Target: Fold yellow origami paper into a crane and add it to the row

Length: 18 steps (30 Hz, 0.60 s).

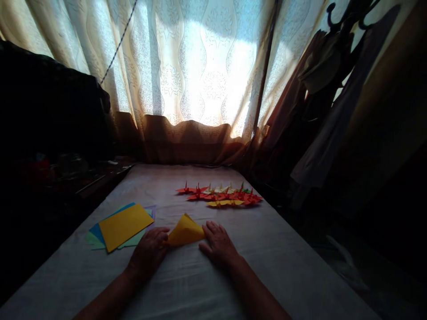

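Note:
A folded sheet of yellow origami paper (185, 231) lies on the white cloth between my two hands, its peak pointing away from me. My left hand (149, 249) has its fingers closed on the paper's left corner. At the opposite corner, my right hand (220, 242) rests with its fingers stretched out, the fingertips touching the paper's edge. Beyond the paper stand several folded paper cranes (218, 195) in red, yellow, pale and green. To the left lies a stack of coloured paper (126, 226), with a yellow sheet on top and blue, green and purple ones showing below.
The white cloth (267, 266) covers a long flat surface reaching to a patterned curtain (200, 80), bright with daylight. A dark side table (103, 178) with small items stands at the left. Clothes (320, 129) hang from a rack at the right.

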### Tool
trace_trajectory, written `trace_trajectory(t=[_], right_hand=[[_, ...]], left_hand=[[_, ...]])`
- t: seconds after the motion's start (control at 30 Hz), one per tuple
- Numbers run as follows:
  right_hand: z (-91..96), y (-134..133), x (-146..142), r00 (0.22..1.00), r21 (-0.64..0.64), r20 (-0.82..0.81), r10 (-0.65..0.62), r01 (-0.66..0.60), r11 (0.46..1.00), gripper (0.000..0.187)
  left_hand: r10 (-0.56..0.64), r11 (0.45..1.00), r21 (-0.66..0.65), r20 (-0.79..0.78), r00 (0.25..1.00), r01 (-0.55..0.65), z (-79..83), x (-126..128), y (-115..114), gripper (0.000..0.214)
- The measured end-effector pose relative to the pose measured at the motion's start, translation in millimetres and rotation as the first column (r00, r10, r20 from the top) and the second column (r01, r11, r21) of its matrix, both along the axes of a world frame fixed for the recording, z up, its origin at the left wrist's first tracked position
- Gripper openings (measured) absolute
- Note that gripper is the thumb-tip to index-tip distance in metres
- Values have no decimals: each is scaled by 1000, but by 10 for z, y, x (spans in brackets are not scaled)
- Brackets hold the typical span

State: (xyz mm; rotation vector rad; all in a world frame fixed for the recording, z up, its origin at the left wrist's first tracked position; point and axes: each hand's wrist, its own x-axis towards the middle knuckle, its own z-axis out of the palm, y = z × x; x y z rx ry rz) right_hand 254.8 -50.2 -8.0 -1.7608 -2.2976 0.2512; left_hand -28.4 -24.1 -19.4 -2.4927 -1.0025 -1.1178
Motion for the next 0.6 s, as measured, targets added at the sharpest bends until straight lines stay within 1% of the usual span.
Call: trace_trajectory(t=[0.07,0.17,0.23,0.3,0.37,0.43,0.5,0.6], right_hand=[[-51,6,7,1000,59,-19,-16,17,998,65],[-168,32,41,998,208,-51,-21,32,978,69],[-243,48,68,997,317,-75,-8,31,948,73],[-288,47,83,994,426,-105,3,42,904,78],[-290,21,74,992,528,-128,11,59,847,84],[-256,-25,37,992,596,-126,26,55,801,87],[-205,-75,-24,994,624,-100,47,26,781,84],[-132,-121,-140,995,659,-46,85,-34,751,74]], left_hand=[[-40,998,49,-7,999,40,51,31,-13,11],[-93,985,145,-25,995,96,107,83,-34,17],[-111,979,168,-33,993,115,148,112,-47,19],[-95,984,147,-53,994,102,200,133,-55,20],[-46,992,111,-84,995,56,257,146,-56,21],[2,996,92,-109,994,8,305,156,-53,22],[29,996,87,-124,992,-19,331,163,-53,23],[40,996,85,-156,987,-27,334,167,-69,25]])
